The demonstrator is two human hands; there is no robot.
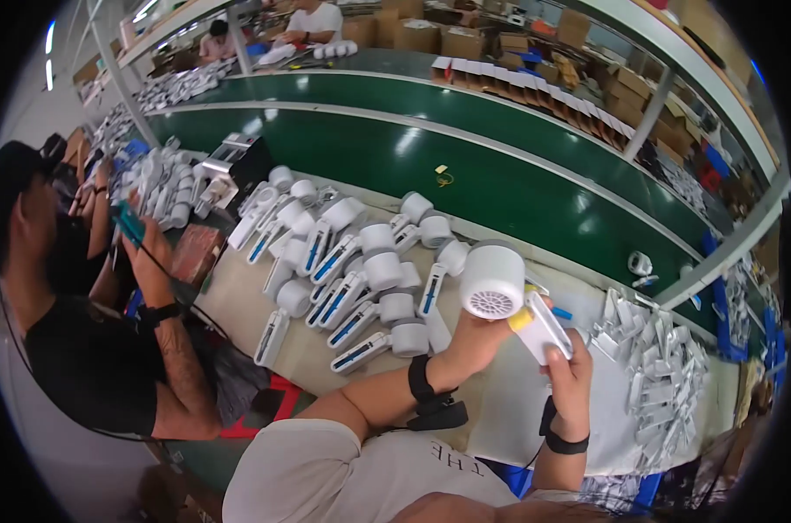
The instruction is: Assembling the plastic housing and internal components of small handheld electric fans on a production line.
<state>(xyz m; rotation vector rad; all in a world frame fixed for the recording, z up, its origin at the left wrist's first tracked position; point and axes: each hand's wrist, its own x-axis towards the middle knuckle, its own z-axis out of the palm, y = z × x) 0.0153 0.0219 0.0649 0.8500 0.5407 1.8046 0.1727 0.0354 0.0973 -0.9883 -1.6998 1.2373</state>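
Observation:
A white hair dryer [493, 277] with a round barrel and a grille on its end is held up in front of me. My left hand [472, 347] is closed round it from below, where barrel and handle meet. The fingers of my right hand [571, 376] close on the lower end of its white handle [544, 333]. A yellow piece [521, 319] shows at the neck, and a blue piece [562, 313] sticks out behind the handle. Whether the handle's cover is a separate part in my right hand cannot be made out.
Several similar hair dryers [381, 268], some with blue strips in their handles, lie heaped on the table to the left. White handle covers [666, 375] are piled at the right. Beyond runs a green conveyor belt [535, 205]. A co-worker [90, 357] holding a teal tool [129, 221] sits at left.

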